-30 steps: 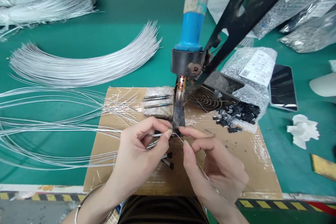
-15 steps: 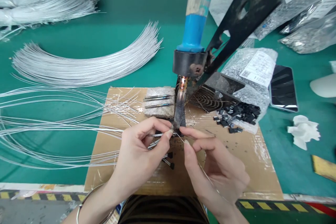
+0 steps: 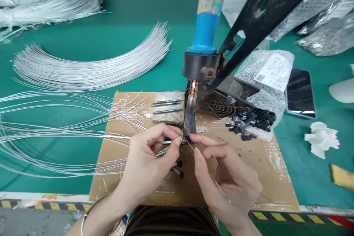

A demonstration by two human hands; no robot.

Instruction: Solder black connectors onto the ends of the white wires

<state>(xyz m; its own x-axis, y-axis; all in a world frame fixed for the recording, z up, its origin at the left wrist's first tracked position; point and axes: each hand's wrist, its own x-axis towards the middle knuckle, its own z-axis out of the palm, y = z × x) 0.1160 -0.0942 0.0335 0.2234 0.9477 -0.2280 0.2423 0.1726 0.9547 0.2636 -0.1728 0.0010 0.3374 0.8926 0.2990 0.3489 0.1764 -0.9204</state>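
My left hand [image 3: 149, 162] pinches a thin silver wire [image 3: 162, 142] between thumb and forefinger, its end held right at the tip of the soldering iron [image 3: 189, 120]. My right hand [image 3: 226, 177] pinches a fine strand of solder wire [image 3: 189, 144] and points it at the same tip. The iron has a blue handle [image 3: 206, 18] and hangs downward in a black metal stand [image 3: 249, 25]. Both hands work over a taped cardboard sheet [image 3: 257, 169]. Two wires with small black parts on their ends [image 3: 178, 167] lie under my left hand.
Bundles of silver wire [image 3: 88, 66] fan across the green mat on the left, loose strands [image 3: 55, 136] reaching the cardboard. A pile of small black components [image 3: 251, 121] spills from a plastic bag [image 3: 265, 77]. A phone [image 3: 300, 92], crumpled tissue [image 3: 320, 138] and foil bags [image 3: 323, 25] lie right.
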